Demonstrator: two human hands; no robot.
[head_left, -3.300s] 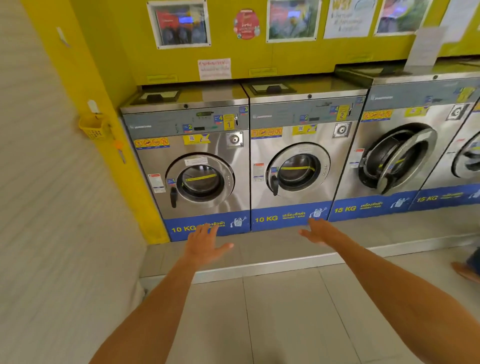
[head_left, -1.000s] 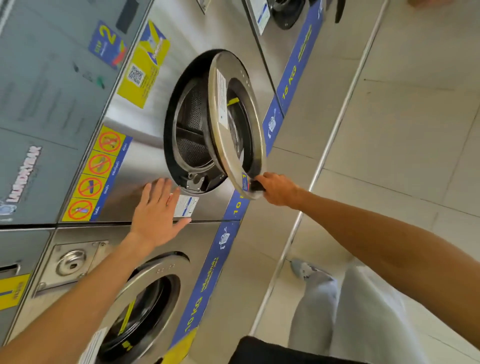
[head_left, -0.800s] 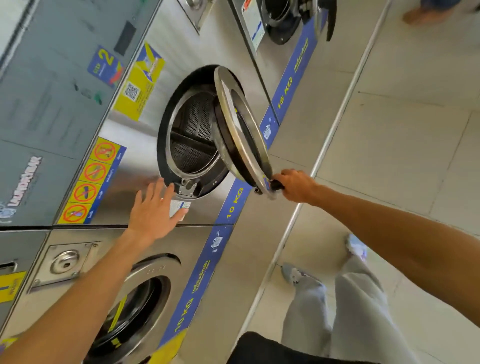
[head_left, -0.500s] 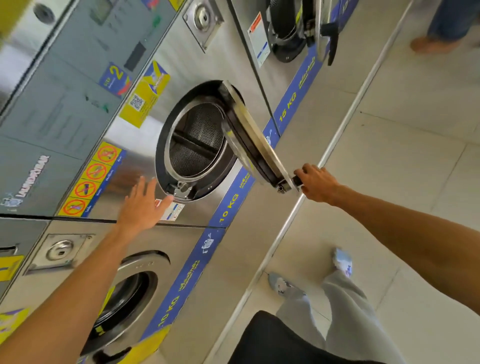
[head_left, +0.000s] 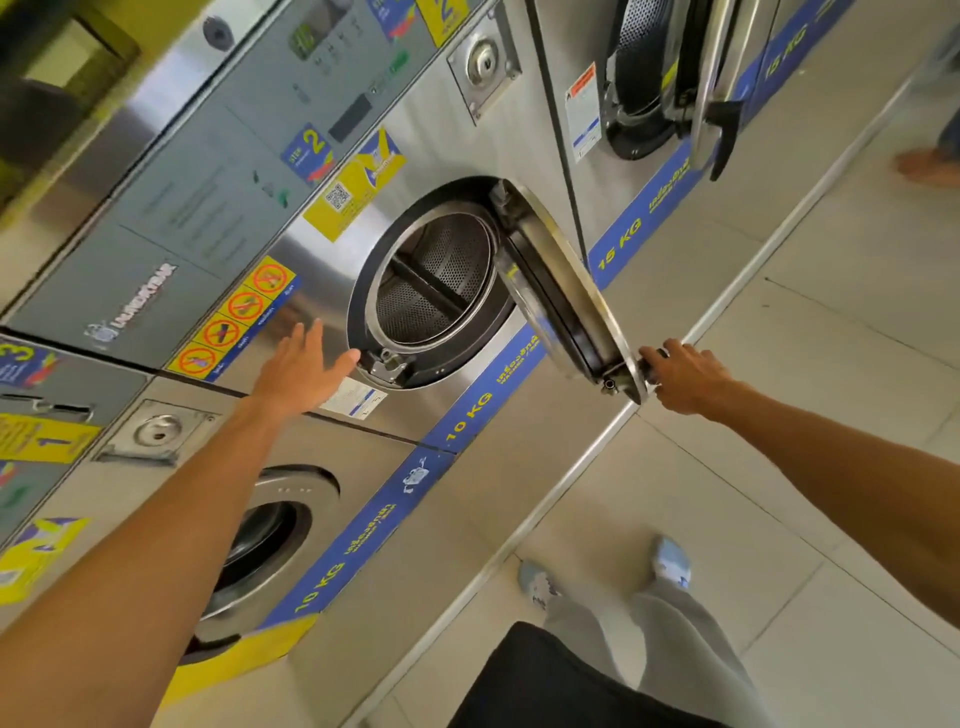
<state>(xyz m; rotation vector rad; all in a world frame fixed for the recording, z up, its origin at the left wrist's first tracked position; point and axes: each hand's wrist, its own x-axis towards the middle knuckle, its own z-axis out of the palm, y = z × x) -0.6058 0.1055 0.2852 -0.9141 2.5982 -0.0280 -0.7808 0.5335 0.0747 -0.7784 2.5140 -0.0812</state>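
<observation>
The view is tilted. A steel 10 KG washing machine (head_left: 447, 150) fills the middle, and its round door (head_left: 566, 291) stands swung wide out from the front. My right hand (head_left: 683, 375) grips the black handle at the door's free edge. The drum (head_left: 434, 280) behind it is perforated metal with nothing visible inside. My left hand (head_left: 301, 371) is spread flat with straight fingers against the machine's front panel, just left of the door opening.
Another 10 KG machine (head_left: 270, 530) with a closed door stands at the lower left. A 15 KG machine (head_left: 654, 93) with its door ajar is at the upper right. Tiled floor (head_left: 779, 467), my legs and shoes are below. Another person's foot (head_left: 927, 163) shows at the right edge.
The door has swung further open, pulled by my right hand on its handle. My left hand has stayed flat on the front panel. Earlier still, both hands were free and the door closed.
</observation>
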